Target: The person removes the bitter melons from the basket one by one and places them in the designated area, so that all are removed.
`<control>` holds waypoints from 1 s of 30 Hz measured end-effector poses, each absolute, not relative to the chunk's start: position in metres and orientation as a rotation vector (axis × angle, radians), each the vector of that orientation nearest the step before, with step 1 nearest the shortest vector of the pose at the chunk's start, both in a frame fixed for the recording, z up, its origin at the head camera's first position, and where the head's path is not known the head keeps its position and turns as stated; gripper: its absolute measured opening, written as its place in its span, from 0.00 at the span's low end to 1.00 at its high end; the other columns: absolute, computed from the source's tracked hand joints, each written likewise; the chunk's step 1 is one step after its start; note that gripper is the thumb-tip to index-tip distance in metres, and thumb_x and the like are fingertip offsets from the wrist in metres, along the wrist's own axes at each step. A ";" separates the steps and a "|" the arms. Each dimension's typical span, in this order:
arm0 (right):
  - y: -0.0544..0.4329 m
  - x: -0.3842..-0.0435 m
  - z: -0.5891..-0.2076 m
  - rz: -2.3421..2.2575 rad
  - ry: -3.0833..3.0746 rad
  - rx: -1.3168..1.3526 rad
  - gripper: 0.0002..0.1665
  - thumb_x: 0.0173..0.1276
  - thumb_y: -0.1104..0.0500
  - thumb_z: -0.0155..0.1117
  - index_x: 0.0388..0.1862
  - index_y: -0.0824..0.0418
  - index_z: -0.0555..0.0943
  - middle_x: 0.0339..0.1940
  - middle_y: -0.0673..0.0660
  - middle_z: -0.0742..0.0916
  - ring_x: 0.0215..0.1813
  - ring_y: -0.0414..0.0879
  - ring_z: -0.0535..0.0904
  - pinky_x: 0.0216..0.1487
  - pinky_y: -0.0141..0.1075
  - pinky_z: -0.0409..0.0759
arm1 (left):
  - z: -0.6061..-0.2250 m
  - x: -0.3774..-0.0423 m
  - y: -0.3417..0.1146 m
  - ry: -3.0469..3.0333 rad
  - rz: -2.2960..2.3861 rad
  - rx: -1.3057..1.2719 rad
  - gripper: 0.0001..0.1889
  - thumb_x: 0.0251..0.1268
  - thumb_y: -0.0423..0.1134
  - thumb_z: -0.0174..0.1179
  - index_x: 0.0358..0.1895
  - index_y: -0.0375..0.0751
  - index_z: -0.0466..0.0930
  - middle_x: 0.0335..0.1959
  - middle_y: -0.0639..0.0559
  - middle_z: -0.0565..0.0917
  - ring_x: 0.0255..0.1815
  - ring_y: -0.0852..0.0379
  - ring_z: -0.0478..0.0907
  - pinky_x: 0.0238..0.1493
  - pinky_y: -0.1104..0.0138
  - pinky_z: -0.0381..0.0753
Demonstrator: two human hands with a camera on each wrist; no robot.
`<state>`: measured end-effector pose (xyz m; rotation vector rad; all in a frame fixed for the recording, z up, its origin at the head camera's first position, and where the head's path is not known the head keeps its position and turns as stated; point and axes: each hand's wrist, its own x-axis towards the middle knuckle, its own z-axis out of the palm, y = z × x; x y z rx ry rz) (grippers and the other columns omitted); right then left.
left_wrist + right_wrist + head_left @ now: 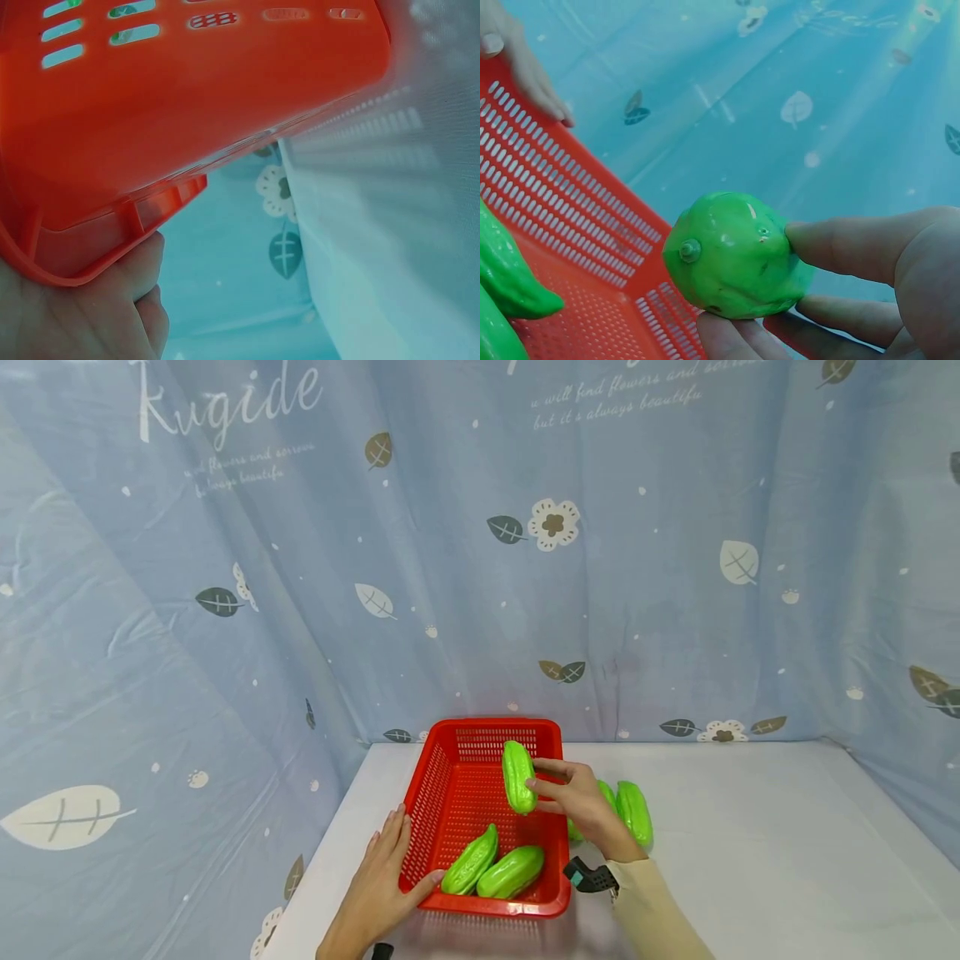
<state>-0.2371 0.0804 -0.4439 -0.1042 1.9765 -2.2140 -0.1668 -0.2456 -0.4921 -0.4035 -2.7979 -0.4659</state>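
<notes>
Right hand (577,797): pinching one green vegetable (519,778) above red basket (471,792). Left hand (381,881): fingers extended along basket's left rim. Inside, near end: two matching vegetables (512,872). Right, on white table (757,852): others (634,814), partly hidden by right hand. Behind: blue printed curtain (645,610).

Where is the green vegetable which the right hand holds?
In the head view, the held vegetable is in the right hand, over the right part of the red basket, beyond the two vegetables lying inside.

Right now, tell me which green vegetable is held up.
The green vegetable pinched by the right hand, raised over the red basket; two others lie in the basket's near end, the other visible ones on the white table.
</notes>
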 end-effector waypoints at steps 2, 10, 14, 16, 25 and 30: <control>0.084 -0.236 -0.443 -2.219 1.979 -0.100 0.33 0.72 0.62 0.68 0.72 0.72 0.72 0.70 0.72 0.78 0.49 0.45 0.90 0.51 0.42 0.90 | -0.492 -0.167 -0.246 -2.793 -0.468 -0.407 0.50 0.65 0.66 0.62 0.77 0.30 0.64 0.83 0.38 0.60 0.83 0.36 0.59 0.76 0.36 0.64; 0.101 -0.233 -0.447 -2.219 1.990 -0.080 0.34 0.74 0.61 0.65 0.75 0.72 0.70 0.74 0.73 0.74 0.52 0.44 0.88 0.51 0.40 0.89 | -0.493 -0.166 -0.246 -2.773 -0.463 -0.417 0.49 0.64 0.66 0.63 0.76 0.29 0.65 0.83 0.37 0.61 0.82 0.35 0.60 0.75 0.36 0.66; 0.110 -0.231 -0.449 -2.221 1.985 -0.079 0.34 0.75 0.62 0.64 0.76 0.72 0.68 0.76 0.73 0.72 0.54 0.43 0.87 0.53 0.40 0.89 | -0.494 -0.166 -0.246 -2.765 -0.468 -0.419 0.49 0.64 0.65 0.63 0.76 0.29 0.65 0.82 0.37 0.61 0.82 0.34 0.60 0.74 0.35 0.65; 0.114 -0.230 -0.450 -2.215 1.995 -0.083 0.34 0.76 0.61 0.63 0.76 0.72 0.67 0.77 0.73 0.71 0.54 0.43 0.86 0.53 0.40 0.89 | -0.495 -0.167 -0.247 -2.769 -0.473 -0.418 0.50 0.64 0.66 0.63 0.77 0.29 0.64 0.83 0.37 0.61 0.82 0.34 0.60 0.75 0.35 0.65; 0.133 -0.226 -0.449 -2.189 2.075 -0.060 0.35 0.75 0.59 0.65 0.76 0.70 0.69 0.77 0.72 0.71 0.54 0.43 0.87 0.54 0.41 0.89 | -0.494 -0.167 -0.246 -2.781 -0.479 -0.405 0.49 0.63 0.63 0.65 0.76 0.29 0.65 0.83 0.38 0.61 0.83 0.35 0.59 0.75 0.35 0.64; 0.143 -0.226 -0.449 -2.168 2.108 -0.049 0.35 0.75 0.58 0.65 0.76 0.69 0.69 0.78 0.71 0.71 0.55 0.44 0.87 0.55 0.43 0.88 | -0.494 -0.167 -0.246 -2.796 -0.484 -0.396 0.50 0.63 0.65 0.64 0.77 0.29 0.64 0.83 0.38 0.60 0.83 0.35 0.59 0.76 0.35 0.63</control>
